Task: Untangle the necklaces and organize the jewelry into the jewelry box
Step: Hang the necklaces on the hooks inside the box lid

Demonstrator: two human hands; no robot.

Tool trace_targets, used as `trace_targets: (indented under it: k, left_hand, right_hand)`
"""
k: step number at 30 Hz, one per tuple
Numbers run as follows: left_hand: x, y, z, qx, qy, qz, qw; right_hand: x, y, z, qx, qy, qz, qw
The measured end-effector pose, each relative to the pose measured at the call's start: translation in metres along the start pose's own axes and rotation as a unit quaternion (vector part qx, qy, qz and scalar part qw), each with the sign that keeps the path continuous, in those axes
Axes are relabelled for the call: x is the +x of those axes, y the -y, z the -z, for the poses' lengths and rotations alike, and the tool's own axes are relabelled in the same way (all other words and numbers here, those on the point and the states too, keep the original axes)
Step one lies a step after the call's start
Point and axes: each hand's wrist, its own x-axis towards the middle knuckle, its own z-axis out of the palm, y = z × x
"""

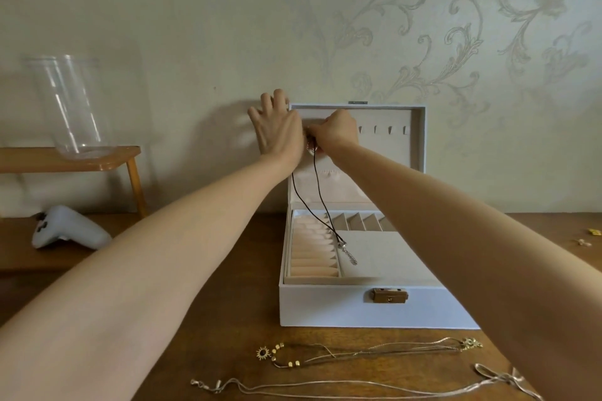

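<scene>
Nearest of all, a pale thin chain (358, 387) is lying across the near edge of the wooden table (228, 319), and just beyond it a gold sun-charm necklace (325, 356) is stretching left to right. Behind those, the white jewelry box (374, 309) is sitting open, brass latch (390, 296) facing us and its lid (420, 140) standing upright against the wall. Both arms are reaching far in, and the 2 hands are meeting at the lid's upper left. The left hand (277, 127) is spreading its fingers over the lid's left corner; its thumb is hidden, so I cannot tell if it is touching the cord. The right hand (335, 132) is curling tight beside it, pinching the black cord necklace (317, 192) up by the row of hooks (390, 129), 4 of them showing to the right. That cord is hanging down from the hands in 2 strands, its silver clasp end resting on the tray beside the ring rolls (312, 247). Far left, a glass vase (70, 107) is standing on a wooden shelf (65, 159), with a white controller (68, 228) lying below.
</scene>
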Motion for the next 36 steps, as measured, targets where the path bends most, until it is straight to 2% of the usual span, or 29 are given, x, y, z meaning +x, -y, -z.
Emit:
trace_targets:
  k: [2, 5, 12, 14, 16, 18, 20, 24, 26, 28, 30, 34, 36]
  left_hand:
    - [-0.006, 0.002, -0.01, -0.076, -0.039, 0.041, 0.996]
    - [-0.012, -0.005, -0.017, -0.197, -0.034, 0.141, 0.97]
    - [-0.019, -0.015, -0.009, -0.325, -0.03, 0.288, 0.9]
    - [-0.018, -0.013, -0.007, -0.353, -0.006, 0.328, 0.876]
    - [-0.018, -0.009, -0.007, -0.363, 0.05, 0.346, 0.864]
    - [-0.023, -0.004, -0.006, -0.378, 0.093, 0.33, 0.86]
    - [-0.032, 0.001, -0.005, -0.377, 0.113, 0.289, 0.873]
    - [-0.049, 0.005, -0.001, -0.374, 0.085, 0.235, 0.893]
    - [-0.056, 0.004, 0.001, -0.342, 0.059, 0.196, 0.917]
    - [-0.062, 0.007, 0.002, -0.267, 0.03, 0.122, 0.956]
    - [-0.063, 0.011, -0.001, -0.203, 0.022, 0.049, 0.978]
    - [-0.053, 0.016, -0.006, -0.182, 0.053, 0.021, 0.982]
    - [-0.051, 0.014, -0.005, -0.195, 0.038, 0.021, 0.98]
  right_hand:
    - [-0.003, -0.001, 0.0, 0.015, -0.004, -0.001, 1.0]
    - [-0.005, -0.005, -0.002, 0.034, 0.0, -0.001, 0.999]
    - [-0.003, -0.01, -0.004, 0.053, 0.008, -0.019, 0.998]
    - [-0.002, -0.011, -0.005, 0.055, 0.013, -0.022, 0.998]
    - [-0.004, -0.012, -0.005, 0.052, 0.017, -0.026, 0.998]
    - [-0.007, -0.013, -0.002, 0.061, 0.032, -0.025, 0.997]
    - [-0.015, -0.017, 0.003, 0.085, 0.047, -0.021, 0.995]
    - [-0.03, -0.031, 0.012, 0.125, 0.041, -0.041, 0.99]
    - [-0.037, -0.037, 0.014, 0.141, 0.047, -0.063, 0.987]
    - [-0.043, -0.04, 0.015, 0.154, 0.066, -0.082, 0.982]
    - [-0.049, -0.041, 0.015, 0.16, 0.091, -0.099, 0.978]
    - [-0.059, -0.042, 0.015, 0.202, 0.162, -0.13, 0.957]
    - [-0.062, -0.042, 0.014, 0.223, 0.203, -0.146, 0.942]
